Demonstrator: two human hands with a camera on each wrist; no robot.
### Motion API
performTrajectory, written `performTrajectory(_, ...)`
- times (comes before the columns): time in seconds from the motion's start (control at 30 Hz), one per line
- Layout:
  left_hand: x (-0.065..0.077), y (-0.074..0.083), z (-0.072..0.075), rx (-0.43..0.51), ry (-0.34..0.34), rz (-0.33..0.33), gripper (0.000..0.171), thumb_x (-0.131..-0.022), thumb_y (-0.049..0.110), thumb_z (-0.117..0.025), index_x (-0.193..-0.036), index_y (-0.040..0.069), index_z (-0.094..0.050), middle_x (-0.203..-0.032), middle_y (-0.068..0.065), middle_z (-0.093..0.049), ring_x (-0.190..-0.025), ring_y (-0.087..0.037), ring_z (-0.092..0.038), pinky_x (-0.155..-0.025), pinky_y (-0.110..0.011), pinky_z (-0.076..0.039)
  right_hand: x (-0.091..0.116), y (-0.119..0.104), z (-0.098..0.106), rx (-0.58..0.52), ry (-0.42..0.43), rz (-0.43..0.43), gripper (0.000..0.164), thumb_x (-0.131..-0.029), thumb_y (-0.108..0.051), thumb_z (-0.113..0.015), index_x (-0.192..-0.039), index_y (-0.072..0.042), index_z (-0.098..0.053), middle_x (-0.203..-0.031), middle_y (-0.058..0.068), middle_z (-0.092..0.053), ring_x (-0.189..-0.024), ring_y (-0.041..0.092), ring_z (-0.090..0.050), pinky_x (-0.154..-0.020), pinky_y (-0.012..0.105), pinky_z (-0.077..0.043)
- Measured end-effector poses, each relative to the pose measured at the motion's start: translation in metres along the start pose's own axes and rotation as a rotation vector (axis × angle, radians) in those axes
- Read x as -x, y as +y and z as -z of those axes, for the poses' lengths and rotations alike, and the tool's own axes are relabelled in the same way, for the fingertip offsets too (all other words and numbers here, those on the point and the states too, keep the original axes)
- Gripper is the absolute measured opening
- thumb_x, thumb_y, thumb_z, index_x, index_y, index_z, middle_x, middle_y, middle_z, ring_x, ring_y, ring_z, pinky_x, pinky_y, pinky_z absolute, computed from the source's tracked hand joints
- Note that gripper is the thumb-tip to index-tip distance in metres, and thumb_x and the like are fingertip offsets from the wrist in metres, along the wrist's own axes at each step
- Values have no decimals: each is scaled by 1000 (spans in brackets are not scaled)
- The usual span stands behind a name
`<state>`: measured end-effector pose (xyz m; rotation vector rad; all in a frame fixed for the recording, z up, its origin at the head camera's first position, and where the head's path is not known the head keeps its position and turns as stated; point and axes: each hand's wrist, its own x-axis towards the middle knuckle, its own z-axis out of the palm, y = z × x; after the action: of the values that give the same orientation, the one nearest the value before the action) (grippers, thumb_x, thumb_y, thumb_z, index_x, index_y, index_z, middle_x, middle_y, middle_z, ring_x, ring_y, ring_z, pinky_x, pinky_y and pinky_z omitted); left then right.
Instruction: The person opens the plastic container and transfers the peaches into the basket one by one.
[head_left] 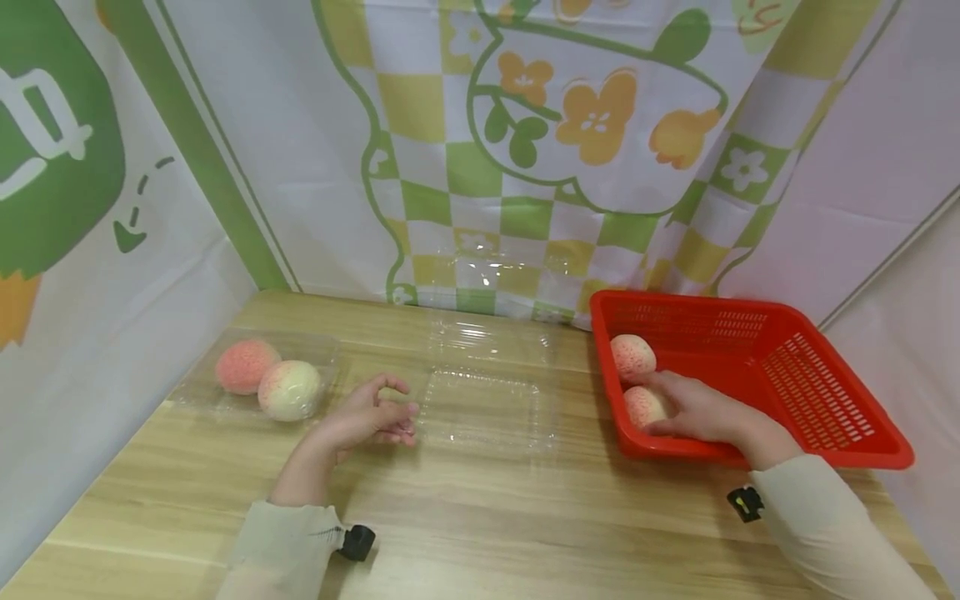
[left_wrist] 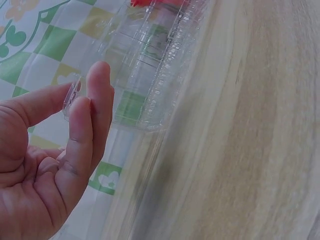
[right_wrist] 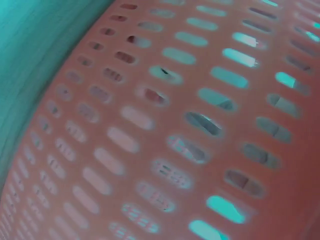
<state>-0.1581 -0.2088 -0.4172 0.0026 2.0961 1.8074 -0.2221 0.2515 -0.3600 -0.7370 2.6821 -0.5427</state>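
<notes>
My left hand (head_left: 367,417) is beside the left edge of an open clear plastic box (head_left: 480,408). In the left wrist view its thumb and fingertips pinch a small piece of clear plastic (left_wrist: 72,97) at the box's near side. Inside the red basket (head_left: 757,454), my right hand (head_left: 697,404) has its fingers curled round a speckled pale peach (head_left: 643,406). Another peach (head_left: 632,357) sits just behind it, against the basket's left wall. The right wrist view is filled by the slotted basket wall (right_wrist: 165,120), which hides most of that hand.
Toward the left of the table (head_left: 480,525) stands a second clear plastic box (head_left: 202,396) holding a pink peach (head_left: 247,367) and a pale yellow one (head_left: 290,390). A patterned curtain (head_left: 525,150) hangs behind the table's back edge, with the open box's raised lid (head_left: 487,283) before it.
</notes>
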Motion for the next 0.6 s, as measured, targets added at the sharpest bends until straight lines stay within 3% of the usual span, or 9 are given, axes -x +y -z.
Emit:
performTrajectory(0.17,0,0,0,-9,5,3,52,-99,14,-59,-137,-6,-30,-81,-7,-67,-72,-16,-72,-66,-21,-58,0,-6,3,-17,22,-3,71,-85,-38,-77,-144,-9,-49,-141,15,-56,-126,34,-51,-108,61,-41)
performTrajectory(0.33,0,-1,1,-15,14,5,51,-99,13,-59,-136,-6,-31,-80,-9,-68,-70,-16,-71,-65,-21,-57,3,-15,10,-57,43,33,71,-87,-39,-74,-143,-4,-47,-139,15,-57,-125,35,-52,-105,59,-46)
performTrajectory(0.6,2,1,2,-28,12,-1,48,-99,15,-59,-133,-7,-33,-83,-12,-69,-71,-16,-71,-67,-24,-59,2,-34,15,5,129,107,63,-92,-30,-71,-143,-4,-47,-134,16,-59,-120,34,-57,-103,57,-48)
